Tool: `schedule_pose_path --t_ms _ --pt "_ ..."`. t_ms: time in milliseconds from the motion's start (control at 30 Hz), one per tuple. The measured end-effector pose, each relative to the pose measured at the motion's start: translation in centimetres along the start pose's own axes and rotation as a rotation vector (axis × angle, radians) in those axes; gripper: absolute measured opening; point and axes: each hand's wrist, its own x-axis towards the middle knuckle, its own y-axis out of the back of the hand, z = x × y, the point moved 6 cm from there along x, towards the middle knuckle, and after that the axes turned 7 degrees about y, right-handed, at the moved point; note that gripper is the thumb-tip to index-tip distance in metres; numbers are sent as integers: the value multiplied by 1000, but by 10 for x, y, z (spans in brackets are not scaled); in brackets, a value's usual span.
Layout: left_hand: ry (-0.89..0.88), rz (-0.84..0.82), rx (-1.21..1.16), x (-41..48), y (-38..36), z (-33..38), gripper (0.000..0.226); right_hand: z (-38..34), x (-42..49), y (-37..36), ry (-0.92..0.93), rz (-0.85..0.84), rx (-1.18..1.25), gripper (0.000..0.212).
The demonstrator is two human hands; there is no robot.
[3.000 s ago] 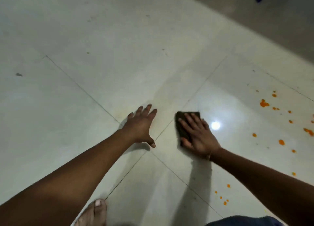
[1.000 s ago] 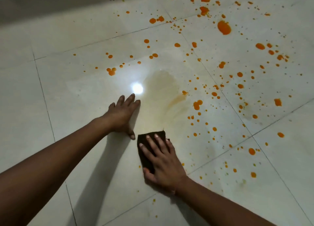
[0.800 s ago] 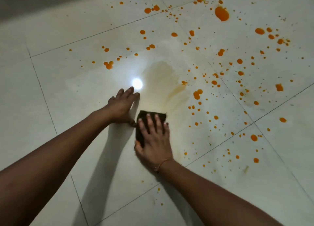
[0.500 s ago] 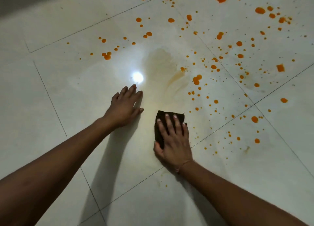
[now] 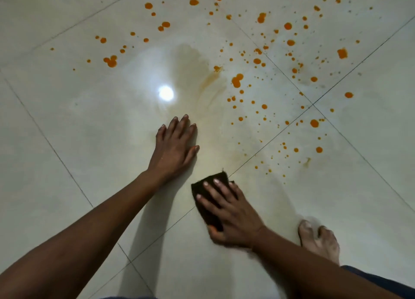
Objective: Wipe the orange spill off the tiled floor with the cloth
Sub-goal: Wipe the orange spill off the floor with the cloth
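Presses the dark cloth (image 5: 208,217) flat on the tiled floor (image 5: 89,130) under the right hand (image 5: 233,217), fingers (image 5: 215,186) straight and spread over it, far corner showing beyond them. Rests the left hand (image 5: 175,150) flat just beyond, fingers straight, holding nothing. Leaves the orange spill (image 5: 237,80) dotted ahead.

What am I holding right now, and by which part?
The right hand presses the dark cloth flat on the tiled floor, fingers spread across its top, not gripping it. The left hand holds nothing.
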Motion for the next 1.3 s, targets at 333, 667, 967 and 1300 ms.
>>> schedule_pose_path --t_ms 333,667,967,1300 --pt "-255 -42 30 41 -15 82 63 111 -44 25 -189 -8 -76 79" --pt "-206 -20 81 44 -25 92 70 224 -98 62 -855 169 -21 77" --pt "-171 -13 57 47 -20 94 73 199 -67 59 -603 109 -42 76" --pt "-23 49 28 66 4 43 61 130 30 46 -388 51 5 79"
